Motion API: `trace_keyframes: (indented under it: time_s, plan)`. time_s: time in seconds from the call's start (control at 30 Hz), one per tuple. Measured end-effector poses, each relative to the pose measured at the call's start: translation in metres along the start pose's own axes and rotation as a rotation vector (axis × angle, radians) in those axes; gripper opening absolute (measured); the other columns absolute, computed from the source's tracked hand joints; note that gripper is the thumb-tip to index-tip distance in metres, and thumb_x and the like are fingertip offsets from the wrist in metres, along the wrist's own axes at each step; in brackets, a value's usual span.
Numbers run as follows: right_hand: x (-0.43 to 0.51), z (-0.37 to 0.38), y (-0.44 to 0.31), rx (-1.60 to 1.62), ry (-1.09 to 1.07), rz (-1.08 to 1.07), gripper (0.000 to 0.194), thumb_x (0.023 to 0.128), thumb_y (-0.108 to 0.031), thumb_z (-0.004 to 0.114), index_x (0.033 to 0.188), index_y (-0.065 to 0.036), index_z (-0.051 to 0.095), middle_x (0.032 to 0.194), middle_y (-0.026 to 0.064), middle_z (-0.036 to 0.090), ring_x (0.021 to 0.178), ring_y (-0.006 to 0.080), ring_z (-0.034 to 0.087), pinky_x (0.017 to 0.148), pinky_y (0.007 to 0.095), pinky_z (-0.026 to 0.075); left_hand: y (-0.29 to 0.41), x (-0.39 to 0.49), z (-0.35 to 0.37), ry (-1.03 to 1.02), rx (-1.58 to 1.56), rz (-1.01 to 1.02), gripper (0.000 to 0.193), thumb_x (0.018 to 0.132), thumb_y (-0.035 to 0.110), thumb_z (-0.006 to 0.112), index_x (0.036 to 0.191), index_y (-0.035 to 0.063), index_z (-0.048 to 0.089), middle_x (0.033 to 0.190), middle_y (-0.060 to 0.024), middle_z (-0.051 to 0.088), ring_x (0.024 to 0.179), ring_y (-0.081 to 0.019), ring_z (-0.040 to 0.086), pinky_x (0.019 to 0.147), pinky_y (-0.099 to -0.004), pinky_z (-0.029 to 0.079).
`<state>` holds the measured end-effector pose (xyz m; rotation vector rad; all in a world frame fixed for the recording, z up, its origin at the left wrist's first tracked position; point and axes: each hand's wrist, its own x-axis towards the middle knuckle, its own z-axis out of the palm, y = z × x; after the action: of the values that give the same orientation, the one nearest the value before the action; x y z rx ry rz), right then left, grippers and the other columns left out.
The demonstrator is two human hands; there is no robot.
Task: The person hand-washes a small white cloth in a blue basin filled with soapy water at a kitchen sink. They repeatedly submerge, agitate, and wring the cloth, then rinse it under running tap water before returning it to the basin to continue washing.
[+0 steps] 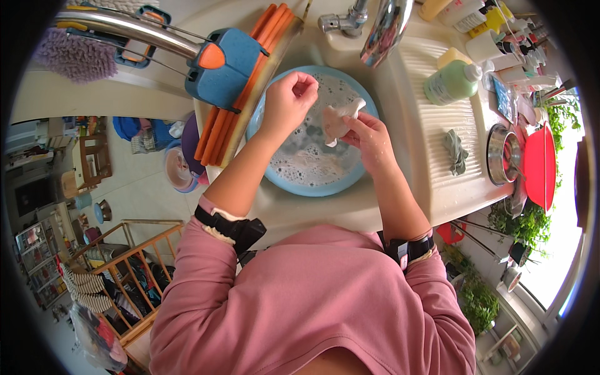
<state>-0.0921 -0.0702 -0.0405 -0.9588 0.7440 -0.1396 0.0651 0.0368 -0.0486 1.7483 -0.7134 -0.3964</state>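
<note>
A light blue plastic basin (323,189) of soapy water stands in the sink (398,154). Over its right part, my right hand (370,136) pinches a small wet, pale cloth (338,123) between thumb and fingers. My left hand (289,101) is above the basin's left part with its fingers curled in; nothing shows in it, though the inside of the fingers is partly hidden. Pale fabric (314,164) lies among the suds below the hands. A crumpled grey-green cloth (455,152) lies on the ribbed drainboard (436,126) to the right.
A sponge mop head (225,70) with orange rollers lies across the sink's left edge. The chrome faucet (382,33) rises behind the basin. On the drainboard stands a green bottle (452,83) beside a yellow sponge (452,58). A steel bowl (501,154) and a red basin (539,166) are farther right.
</note>
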Motion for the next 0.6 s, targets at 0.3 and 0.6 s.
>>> trace_keyframes:
  time_s: [0.3, 0.6]
  plan:
    - [0.015, -0.025, 0.034, -0.051, 0.032, 0.146, 0.024, 0.086, -0.013, 0.058, 0.104, 0.003, 0.062, 0.095, 0.0082, 0.065, 0.087, 0.0149, 0.063, 0.083, 0.0279, 0.048, -0.106, 0.061, 0.048, 0.112, 0.36, -0.313, 0.017, 0.076, 0.023, 0.067, 0.078, 0.0064, 0.066, 0.076, -0.0102, 0.068, 0.073, -0.0269, 0.065, 0.066, -0.037, 0.051]
    - [0.024, -0.049, 0.055, -0.096, 0.087, 0.186, 0.026, 0.087, -0.014, 0.056, 0.106, 0.002, 0.061, 0.095, 0.0081, 0.065, 0.088, 0.0148, 0.062, 0.082, 0.0287, 0.049, -0.133, 0.066, 0.061, 0.079, 0.384, -0.497, 0.028, 0.084, 0.03, 0.061, 0.074, 0.0045, 0.064, 0.075, -0.0127, 0.067, 0.076, -0.028, 0.065, 0.066, -0.0407, 0.049]
